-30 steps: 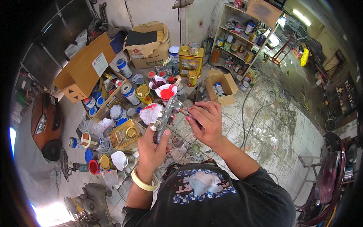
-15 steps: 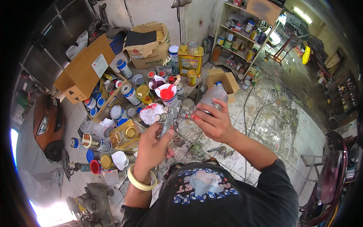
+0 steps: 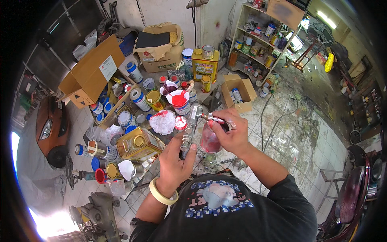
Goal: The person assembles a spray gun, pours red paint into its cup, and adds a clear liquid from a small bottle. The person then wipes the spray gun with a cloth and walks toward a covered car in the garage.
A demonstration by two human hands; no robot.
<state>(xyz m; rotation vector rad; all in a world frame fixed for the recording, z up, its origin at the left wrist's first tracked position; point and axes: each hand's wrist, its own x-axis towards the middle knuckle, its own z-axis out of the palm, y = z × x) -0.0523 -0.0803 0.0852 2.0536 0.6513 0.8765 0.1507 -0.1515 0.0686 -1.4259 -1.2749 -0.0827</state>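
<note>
A metal spray gun (image 3: 192,128) is held in front of my chest, with my left hand (image 3: 175,159) closed round its handle. Its cup (image 3: 210,140), stained reddish, hangs below the fitting on the gun's right side. My right hand (image 3: 234,131) grips the cup at its top, thumb and fingers by the metal fitting; red paint marks the thumb. A cream roll of tape (image 3: 162,192) circles my left wrist. Just beyond the gun stand a white paper-lined can of red paint (image 3: 179,100), a crumpled white cloth (image 3: 162,122) and a red-smeared lid (image 3: 180,123).
Paint cans and a gold rectangular tin (image 3: 135,144) crowd the floor at left. Cardboard boxes (image 3: 93,74) stand behind them, with a yellow thinner tin (image 3: 204,66). A small open box (image 3: 238,93) and a shelf (image 3: 258,40) are farther right. A hose (image 3: 263,139) crosses the stained tiles.
The spray gun has turned over: its cup, raised and tilted to the right before, now hangs downward. My right hand has moved from the cup's side to its top; my left hand has shifted right.
</note>
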